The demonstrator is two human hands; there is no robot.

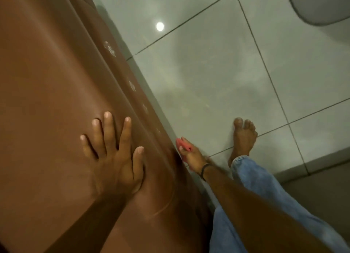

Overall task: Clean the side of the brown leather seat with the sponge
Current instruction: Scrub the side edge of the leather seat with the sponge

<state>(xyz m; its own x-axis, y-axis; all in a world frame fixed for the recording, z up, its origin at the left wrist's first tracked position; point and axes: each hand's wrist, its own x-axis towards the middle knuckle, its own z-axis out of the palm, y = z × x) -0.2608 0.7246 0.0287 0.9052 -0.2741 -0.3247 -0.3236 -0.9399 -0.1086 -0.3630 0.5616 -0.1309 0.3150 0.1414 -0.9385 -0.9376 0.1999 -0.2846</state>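
The floor (pixel 217 67) is lying in large pale grey-green glossy tiles with dark grout lines running across it, and a round ceiling light is showing as a bright reflection (pixel 160 26) on one tile. A pale rounded object (pixel 322 4) is cutting into the upper right corner; what it is I cannot tell. Along the lower right a grey band (pixel 312 163) is running beside the tiles.

The brown leather seat (pixel 47 73) is filling the whole left half of the view, its smooth top catching a dull sheen. Its side panel is falling away toward the floor, and small white foamy patches (pixel 109 48) are sitting in a line down that side.

The person's left hand (pixel 113 154) is lying flat on top of the seat, fingers spread and released, gripping nothing, the thumb pointing toward the seat's edge. The right hand (pixel 191 154) is reaching down past that edge, low against the side of the seat, and it is grasping the sponge (pixel 182 145), a pinkish-red piece showing between the fingers. The sponge is being held right by the lower part of the side panel, just below the last foamy patch; whether it is actually touching the leather I cannot tell. A dark band (pixel 205 169) is circling the right wrist.

A bare foot (pixel 243 139) is standing on the tiles just beside the right hand, with a blue denim trouser leg (pixel 265 186) hanging above it.
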